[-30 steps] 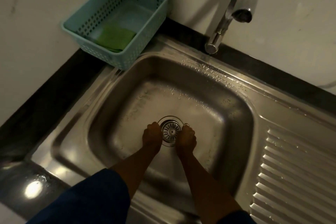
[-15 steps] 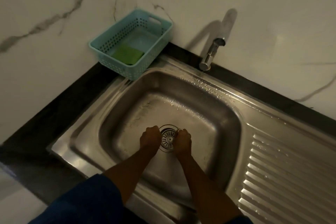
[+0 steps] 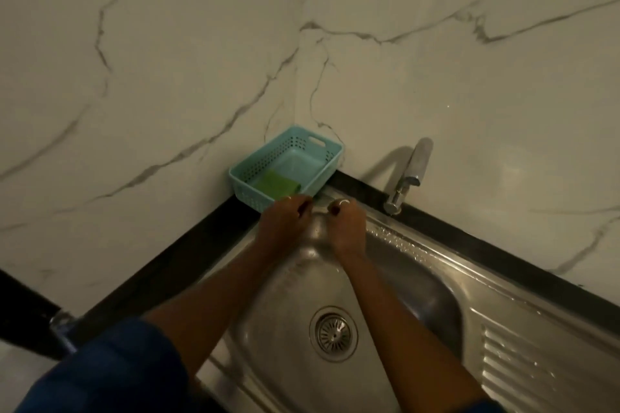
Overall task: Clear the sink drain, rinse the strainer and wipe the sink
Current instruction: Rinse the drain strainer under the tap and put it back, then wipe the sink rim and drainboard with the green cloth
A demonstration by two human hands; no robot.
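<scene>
Sink [image 3: 419,295] fills lower right of frame, wet. Basket [image 3: 322,174] at centre holds a green pad [image 3: 276,184]. Strainer [image 3: 334,333] sits in the drain, lower centre. Left hand [image 3: 285,223] and right hand [image 3: 345,228], fingers curled, empty afaict, are just below the basket. Prob. reaching for the pad: take it w/ one hand, steady the basket w/ the other.

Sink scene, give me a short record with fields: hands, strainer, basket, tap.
left hand: loosely curled, raised near the basket's front edge; nothing seen in it
right hand: loosely curled beside the left, over the sink's far corner; nothing seen in it
strainer: seated in the drain, untouched
basket: teal, in the wall corner, holds a green sponge
tap: no water seen running
</scene>
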